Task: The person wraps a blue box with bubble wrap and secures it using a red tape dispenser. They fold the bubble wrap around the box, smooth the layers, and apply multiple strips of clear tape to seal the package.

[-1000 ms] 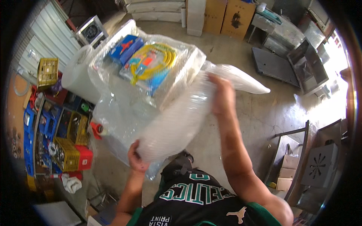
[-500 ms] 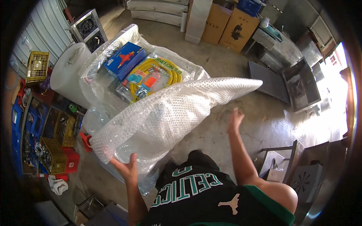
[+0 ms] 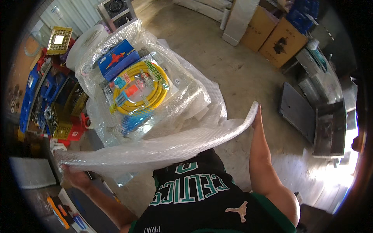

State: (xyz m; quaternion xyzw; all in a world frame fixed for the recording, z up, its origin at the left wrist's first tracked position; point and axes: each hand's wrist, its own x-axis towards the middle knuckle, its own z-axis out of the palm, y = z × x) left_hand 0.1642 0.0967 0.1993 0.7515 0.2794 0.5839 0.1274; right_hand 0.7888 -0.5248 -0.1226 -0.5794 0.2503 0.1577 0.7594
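Note:
A long sheet of clear bubble wrap stretches across my chest, held taut between both hands. My left hand grips its left end low on the left. My right hand holds the right end up, fingers against the edge. Beyond the sheet lies a bundle wrapped in clear plastic, holding a coiled yellow hose pack and a blue flat box.
Crates of blue, yellow and red parts line the left side. Cardboard boxes stand at the far right. Dark metal trays lie on the concrete floor to the right. A white roll sits behind the bundle.
The bubble wrap has come off the bundle toward me and is now stretched flat. My right hand moved out to the right, my left hand down and left.

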